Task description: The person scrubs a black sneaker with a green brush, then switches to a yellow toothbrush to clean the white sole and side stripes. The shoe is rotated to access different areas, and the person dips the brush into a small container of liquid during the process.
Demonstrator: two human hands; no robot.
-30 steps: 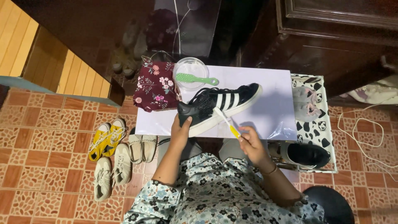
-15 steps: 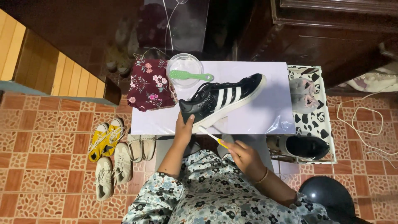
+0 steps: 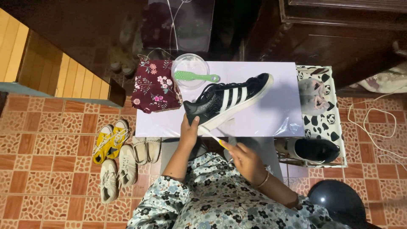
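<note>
Black sneaker (image 3: 229,101), white table (image 3: 271,114), tiled floor (image 3: 51,169)

Head view, straight down over table (image 3: 263,110)

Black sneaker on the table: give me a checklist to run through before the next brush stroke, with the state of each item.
1. Left hand steadies the black sneaker at its toe: ok.
2. Right hand holds the toothbrush, its fingers wrapped round the handle: ok.
3. Toothbrush head meets the white sole edge near the toe: ok.
4. Sneaker lies wholly on the table, not over the edge: ok.
5. Clear bowl with the green brush across it stands within reach behind the sneaker: ok.
6. Water or cleaner in the bowl: cannot tell.
</note>
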